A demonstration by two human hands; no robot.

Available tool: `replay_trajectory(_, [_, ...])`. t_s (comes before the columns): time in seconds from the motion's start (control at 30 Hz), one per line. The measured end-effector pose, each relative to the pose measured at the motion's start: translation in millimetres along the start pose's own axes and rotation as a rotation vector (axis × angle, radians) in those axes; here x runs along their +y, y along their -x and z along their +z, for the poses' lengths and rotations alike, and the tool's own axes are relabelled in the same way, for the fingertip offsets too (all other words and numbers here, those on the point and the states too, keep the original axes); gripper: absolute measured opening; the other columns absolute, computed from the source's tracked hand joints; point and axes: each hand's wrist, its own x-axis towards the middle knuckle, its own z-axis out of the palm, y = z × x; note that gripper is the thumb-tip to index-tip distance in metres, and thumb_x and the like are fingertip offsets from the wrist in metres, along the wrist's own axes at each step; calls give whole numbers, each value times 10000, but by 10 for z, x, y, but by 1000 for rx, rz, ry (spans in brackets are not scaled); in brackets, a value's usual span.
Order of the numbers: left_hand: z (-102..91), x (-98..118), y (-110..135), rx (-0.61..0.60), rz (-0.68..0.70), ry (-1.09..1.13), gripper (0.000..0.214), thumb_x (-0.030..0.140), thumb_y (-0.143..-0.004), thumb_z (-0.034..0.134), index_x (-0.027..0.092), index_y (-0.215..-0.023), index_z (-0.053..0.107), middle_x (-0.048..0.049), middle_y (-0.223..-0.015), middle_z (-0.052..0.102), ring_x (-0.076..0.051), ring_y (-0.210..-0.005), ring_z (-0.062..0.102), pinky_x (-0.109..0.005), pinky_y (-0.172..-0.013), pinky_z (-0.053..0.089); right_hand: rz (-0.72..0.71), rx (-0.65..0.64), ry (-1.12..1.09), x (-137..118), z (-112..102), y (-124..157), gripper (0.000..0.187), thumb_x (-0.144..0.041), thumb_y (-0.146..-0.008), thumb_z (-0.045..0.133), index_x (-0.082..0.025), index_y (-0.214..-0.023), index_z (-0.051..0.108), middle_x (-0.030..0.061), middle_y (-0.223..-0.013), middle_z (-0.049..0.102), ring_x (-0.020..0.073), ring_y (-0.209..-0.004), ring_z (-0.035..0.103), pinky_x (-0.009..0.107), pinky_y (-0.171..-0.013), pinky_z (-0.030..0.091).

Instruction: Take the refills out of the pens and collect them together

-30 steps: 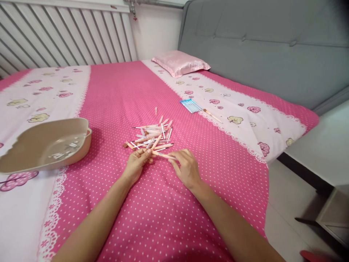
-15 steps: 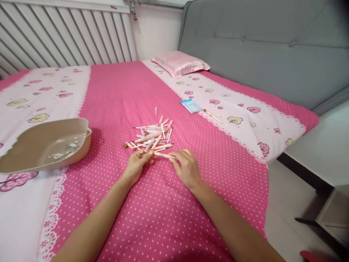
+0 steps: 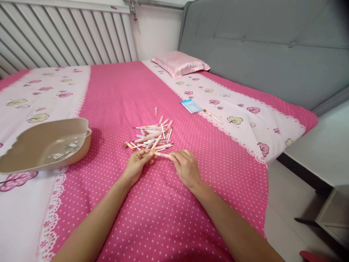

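Note:
A slim peach pen (image 3: pixel 163 155) with a small printed mark lies level between my two hands. My left hand (image 3: pixel 138 163) pinches its left end, where a brownish part shows at the fingertips. At the right end, my right hand (image 3: pixel 186 165) closes thumb and fingers on the tip, which they hide. Just beyond is a loose pile of pen parts (image 3: pixel 155 135): peach barrels, thin white sticks with dark tips, translucent pinkish caps and brown end pieces. One pinkish cap (image 3: pixel 156 111) stands apart behind the pile.
A beige basin (image 3: pixel 43 136) with small white pieces inside sits at left on the pink dotted bedspread (image 3: pixel 117 94). Blue pens (image 3: pixel 191 106) lie in a row at right, beside a single peach pen (image 3: pixel 212 116). A pink pillow (image 3: pixel 180 63) rests near the grey headboard (image 3: pixel 245 54).
My right hand has shifted very slightly at the pen's right end, and the printed mark on the barrel shows a little differently. The pile, basin and blue pens stay put.

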Motion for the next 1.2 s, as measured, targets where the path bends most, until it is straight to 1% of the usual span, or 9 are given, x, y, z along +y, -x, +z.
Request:
replay_trajectory(0.2, [11,12,9,-20,-6,33,301,325,-583,798,138,-792,691,-10,-686,649,-66,-540,509,-183,-539,399,-1,-6,24,5,9,-4,251,-315,-925,436,-199,-912,658,44,-826,676,189,-768,539,318,-711,412])
replay_trajectory(0.4, [0,7,14,-67,10,36,256,298,-648,760,149,-842,685,0,-699,634,-59,-547,494,-179,-548,392,18,-11,13,-9,1,-5,234,-308,-918,452,-197,-907,658,43,-810,670,185,-764,540,311,-711,417])
replay_trajectory(0.5, [-12,2,19,-73,10,37,287,280,-654,758,154,-899,677,-5,-726,641,-63,-561,498,-181,-560,395,12,-12,-2,-29,0,-5,228,-299,-916,459,-182,-919,655,47,-815,668,182,-763,544,306,-715,419])
replay_trajectory(0.57, [-16,1,26,-84,8,35,299,271,-650,764,156,-909,668,3,-698,633,-64,-554,493,-179,-552,388,-3,-16,-18,-43,-1,-5,232,-295,-919,452,-177,-926,652,48,-824,669,179,-763,547,302,-716,422])
replay_trajectory(0.67, [-7,8,40,-124,1,19,237,272,-650,766,149,-821,656,27,-625,595,-58,-529,474,-175,-534,372,-25,-20,-34,-58,-2,-7,245,-301,-925,438,-178,-932,650,46,-835,672,176,-765,553,299,-710,426])
replay_trajectory(0.77, [12,23,53,-172,-3,-5,203,294,-680,746,137,-730,629,29,-600,586,-55,-521,469,-176,-532,367,-40,-21,-39,-61,-1,-9,252,-311,-927,432,-183,-931,650,41,-836,673,175,-763,557,297,-712,423])
replay_trajectory(0.97, [15,23,60,-174,-12,-34,223,317,-693,736,128,-711,619,14,-603,611,-57,-515,475,-182,-526,366,-17,-36,-60,-51,15,13,256,-324,-924,433,-184,-964,644,48,-835,661,177,-766,568,287,-685,435])
replay_trajectory(1.07, [5,9,54,-172,-21,-41,231,331,-697,732,131,-706,617,7,-615,630,-60,-520,488,-185,-535,375,-3,-52,-95,-47,14,27,245,-309,-921,438,-174,-1004,625,58,-854,647,178,-793,579,283,-702,449])
replay_trajectory(1.2, [-2,-7,44,-172,-29,-34,250,351,-694,731,133,-691,610,0,-614,646,-61,-508,492,-187,-527,377,-20,-69,-115,-46,4,30,205,-260,-871,528,-165,-1044,585,70,-924,639,193,-848,580,300,-740,458])
